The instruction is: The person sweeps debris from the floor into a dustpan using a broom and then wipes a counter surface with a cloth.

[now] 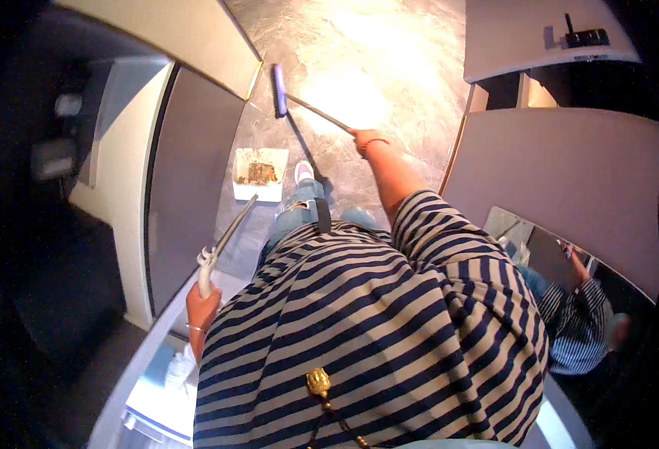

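Observation:
My left hand [202,306] grips the pale handle end of a long-handled dustpan at the lower left. The white pan [258,193] rests on the floor, with a brown scrap [262,173] and dark dirt inside and a toothed comb edge across it. With my right arm stretched forward, my right hand [366,141] holds the stick [318,114] of a broom. Its purple head with dark bristles [280,90] touches the floor ahead of the pan, near the corner of the left wall.
The grey marbled floor [419,101] is brightly lit ahead. Panels [194,179] line the left, and a purple-grey panel [554,168] the right. A mirror [565,264] at lower right reflects a person. Behind my left hand lies white material [180,370]. My shoe [303,171] is beside the pan.

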`<action>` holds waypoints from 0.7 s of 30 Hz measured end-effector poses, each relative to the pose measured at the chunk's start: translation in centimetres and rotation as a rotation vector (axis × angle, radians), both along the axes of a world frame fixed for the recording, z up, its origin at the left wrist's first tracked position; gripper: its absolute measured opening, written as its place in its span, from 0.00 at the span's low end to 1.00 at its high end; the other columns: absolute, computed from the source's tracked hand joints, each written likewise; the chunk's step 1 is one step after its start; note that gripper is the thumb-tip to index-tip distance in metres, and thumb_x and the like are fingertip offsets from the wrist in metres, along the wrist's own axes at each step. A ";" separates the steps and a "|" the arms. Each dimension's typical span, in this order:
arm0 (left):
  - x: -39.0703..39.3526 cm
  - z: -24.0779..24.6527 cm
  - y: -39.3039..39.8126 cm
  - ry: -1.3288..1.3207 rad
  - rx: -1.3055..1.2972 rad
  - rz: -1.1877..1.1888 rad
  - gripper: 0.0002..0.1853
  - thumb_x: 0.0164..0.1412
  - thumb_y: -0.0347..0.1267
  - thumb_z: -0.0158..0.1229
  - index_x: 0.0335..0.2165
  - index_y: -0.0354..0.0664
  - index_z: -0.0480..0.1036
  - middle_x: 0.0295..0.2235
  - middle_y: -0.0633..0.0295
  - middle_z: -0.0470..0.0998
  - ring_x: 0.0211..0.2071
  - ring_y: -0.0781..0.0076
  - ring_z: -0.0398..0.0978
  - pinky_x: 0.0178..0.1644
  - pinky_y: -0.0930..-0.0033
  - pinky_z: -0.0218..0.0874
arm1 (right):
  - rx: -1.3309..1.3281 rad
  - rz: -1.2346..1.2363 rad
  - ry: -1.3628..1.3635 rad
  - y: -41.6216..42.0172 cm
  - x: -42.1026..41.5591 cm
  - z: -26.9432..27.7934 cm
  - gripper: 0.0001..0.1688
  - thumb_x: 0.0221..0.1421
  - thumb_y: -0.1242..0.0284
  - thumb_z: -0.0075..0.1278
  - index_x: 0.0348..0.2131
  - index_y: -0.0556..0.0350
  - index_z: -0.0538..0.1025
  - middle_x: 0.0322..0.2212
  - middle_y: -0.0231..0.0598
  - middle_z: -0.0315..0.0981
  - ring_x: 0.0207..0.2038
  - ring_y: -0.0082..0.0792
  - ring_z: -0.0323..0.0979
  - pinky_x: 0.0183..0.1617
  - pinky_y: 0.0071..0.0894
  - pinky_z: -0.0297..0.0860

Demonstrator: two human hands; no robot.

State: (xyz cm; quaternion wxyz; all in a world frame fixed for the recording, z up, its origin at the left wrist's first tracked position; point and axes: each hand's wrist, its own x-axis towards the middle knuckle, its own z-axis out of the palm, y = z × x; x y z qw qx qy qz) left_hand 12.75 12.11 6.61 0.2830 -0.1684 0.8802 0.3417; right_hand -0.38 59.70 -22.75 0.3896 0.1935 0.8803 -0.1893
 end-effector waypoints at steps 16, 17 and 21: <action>-28.2 1.5 17.6 0.030 -0.177 -0.567 0.08 0.44 0.31 0.57 0.24 0.38 0.70 0.18 0.55 0.73 0.21 0.62 0.72 0.28 0.63 0.62 | -0.217 -0.423 -0.762 17.0 28.5 14.8 0.11 0.45 0.69 0.51 0.23 0.61 0.77 0.16 0.41 0.74 0.18 0.33 0.72 0.24 0.35 0.70; -29.6 1.2 18.7 0.016 -0.168 -0.554 0.08 0.44 0.31 0.57 0.24 0.38 0.70 0.19 0.55 0.73 0.21 0.62 0.72 0.28 0.63 0.62 | -0.412 -0.633 -0.773 15.9 30.4 16.3 0.11 0.45 0.70 0.51 0.24 0.62 0.76 0.17 0.43 0.74 0.18 0.33 0.71 0.23 0.37 0.70; -33.6 -1.1 22.3 0.042 -0.109 -0.528 0.08 0.44 0.31 0.57 0.24 0.38 0.70 0.18 0.56 0.72 0.21 0.63 0.71 0.28 0.65 0.61 | -0.478 -1.142 -0.299 12.4 31.8 19.2 0.12 0.49 0.73 0.44 0.17 0.62 0.71 0.13 0.43 0.68 0.14 0.36 0.67 0.17 0.36 0.65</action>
